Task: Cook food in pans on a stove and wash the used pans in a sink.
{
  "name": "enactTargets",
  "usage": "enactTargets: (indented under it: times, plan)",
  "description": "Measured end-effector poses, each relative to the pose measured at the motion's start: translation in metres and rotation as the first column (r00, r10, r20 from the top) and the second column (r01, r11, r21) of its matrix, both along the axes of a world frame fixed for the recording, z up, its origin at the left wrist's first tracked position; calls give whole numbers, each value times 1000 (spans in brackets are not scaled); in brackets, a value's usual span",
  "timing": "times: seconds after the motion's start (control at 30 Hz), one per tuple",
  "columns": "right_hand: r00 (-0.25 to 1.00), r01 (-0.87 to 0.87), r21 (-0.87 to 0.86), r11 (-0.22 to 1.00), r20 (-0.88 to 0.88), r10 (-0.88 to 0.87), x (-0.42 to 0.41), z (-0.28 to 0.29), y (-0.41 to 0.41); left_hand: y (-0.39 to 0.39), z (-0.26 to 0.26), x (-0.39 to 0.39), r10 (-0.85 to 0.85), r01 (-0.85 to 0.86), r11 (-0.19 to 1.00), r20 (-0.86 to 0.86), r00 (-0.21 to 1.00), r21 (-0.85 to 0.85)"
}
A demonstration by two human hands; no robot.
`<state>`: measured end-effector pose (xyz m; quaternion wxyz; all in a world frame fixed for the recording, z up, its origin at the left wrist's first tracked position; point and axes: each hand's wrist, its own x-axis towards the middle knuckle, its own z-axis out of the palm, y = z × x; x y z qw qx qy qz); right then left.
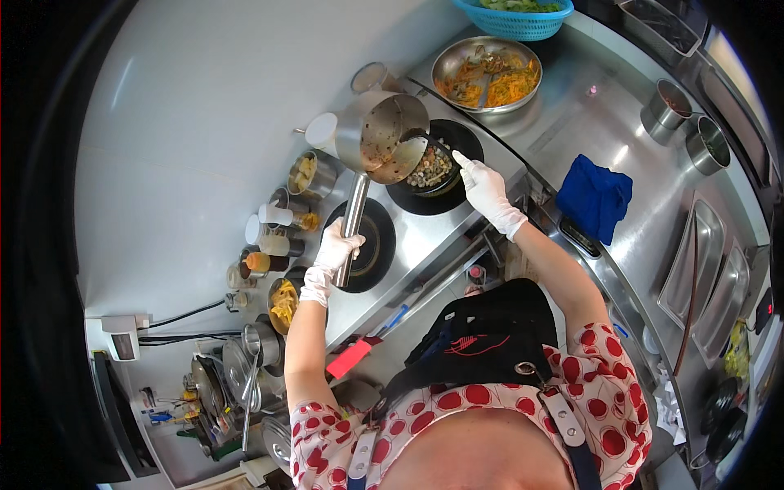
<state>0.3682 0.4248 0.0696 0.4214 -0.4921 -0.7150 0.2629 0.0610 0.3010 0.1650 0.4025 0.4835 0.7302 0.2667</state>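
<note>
My gloved left hand [335, 248] grips the tubular handle of a stainless-steel saucepan [352, 131]. The pan is tipped on its side, its mouth towards a black pan [438, 187] on the far burner; brown residue clings to its inner wall. Chopped, cooked-looking food [430, 168] lies in the black pan. My right hand [485, 190], also gloved, holds a dark utensil [438, 145] that reaches to the saucepan's mouth; its far end is hard to make out. Below the saucepan, a round black burner [370, 245] sits in the steel cooktop.
A steel bowl of shredded orange vegetables [514, 86] stands beyond the cooktop, near a blue basket of greens [517, 23]. Seasoning bottles [275, 214] and a pot of yellow pieces [304, 173] line the wall. A blue cloth [594, 197] lies on the right counter, near steel trays [698, 263].
</note>
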Motion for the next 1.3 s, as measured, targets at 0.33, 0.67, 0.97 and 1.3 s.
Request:
enactTargets:
  times: [0.33, 0.67, 0.97, 1.3]
  plan:
    - [982, -111, -18, 994, -158, 106, -5, 28, 8, -38, -28, -15, 92, -100, 995, 478, 874, -8]
    - [954, -190, 169, 967, -201, 223, -12, 54, 3, -69, -37, 5, 100, -117, 993, 695, 712, -23]
    - [954, -53, 285, 957, -270, 133, 21, 56, 4, -93, -26, 28, 176, -256, 966, 783, 596, -23]
    - [956, -162, 123, 979, 265, 125, 48, 2, -12, -176, -49, 32, 320, -452, 888, 814, 485, -80]
